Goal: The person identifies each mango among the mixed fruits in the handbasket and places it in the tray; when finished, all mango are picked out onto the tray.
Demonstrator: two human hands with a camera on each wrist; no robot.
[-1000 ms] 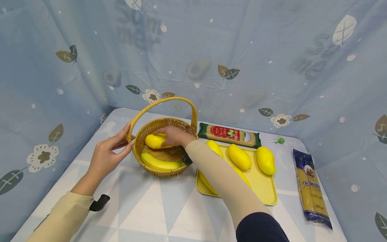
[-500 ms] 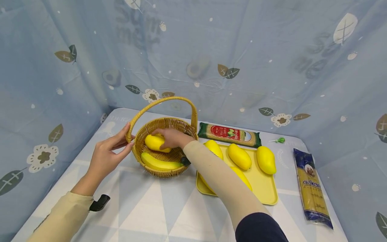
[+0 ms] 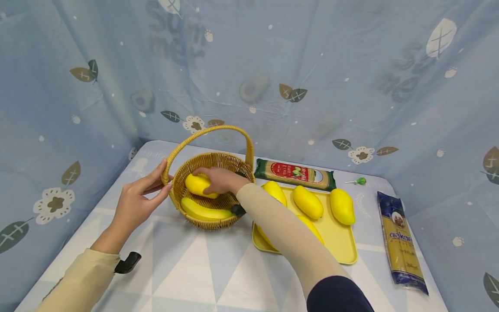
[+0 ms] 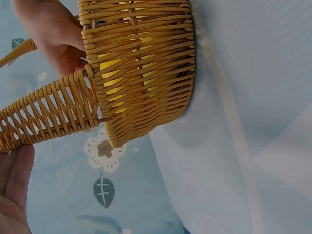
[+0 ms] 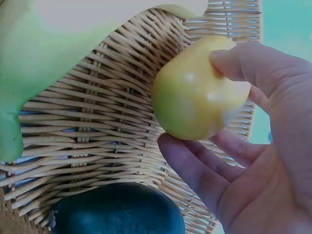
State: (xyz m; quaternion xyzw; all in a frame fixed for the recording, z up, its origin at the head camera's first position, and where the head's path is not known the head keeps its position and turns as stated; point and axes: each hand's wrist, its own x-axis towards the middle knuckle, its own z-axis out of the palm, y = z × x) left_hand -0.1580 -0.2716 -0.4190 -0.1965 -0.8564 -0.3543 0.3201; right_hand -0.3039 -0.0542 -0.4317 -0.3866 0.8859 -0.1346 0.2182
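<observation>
A round wicker basket [image 3: 212, 224] with a tall arched handle [image 3: 228, 127] stands on the table. My left hand [image 3: 136, 199] pinches the handle near its left foot; fingers [image 4: 19, 170] of that hand show against it in the left wrist view. Inside the basket, my right hand [image 3: 222, 180] grips a yellow mango [image 5: 195, 97], thumb on one side and fingers on the other. A banana [image 3: 204, 211] lies along the basket's near side. At the right of the basket floor is a dark green, rounded item [image 5: 119, 212], its kind unclear.
Right of the basket, a yellow tray [image 3: 341, 247] carries several mangoes [image 3: 308, 202], partly hidden by my right forearm. Behind it lies a green-ended spaghetti pack [image 3: 296, 174]. A green lollipop [image 3: 361, 181] and a blue-and-yellow pasta pack [image 3: 401, 242] lie farther right. Patterned curtains [image 3: 249, 65] surround the table.
My right hand and the mango in it have shifted slightly to the left inside the basket. My left hand stays on the handle.
</observation>
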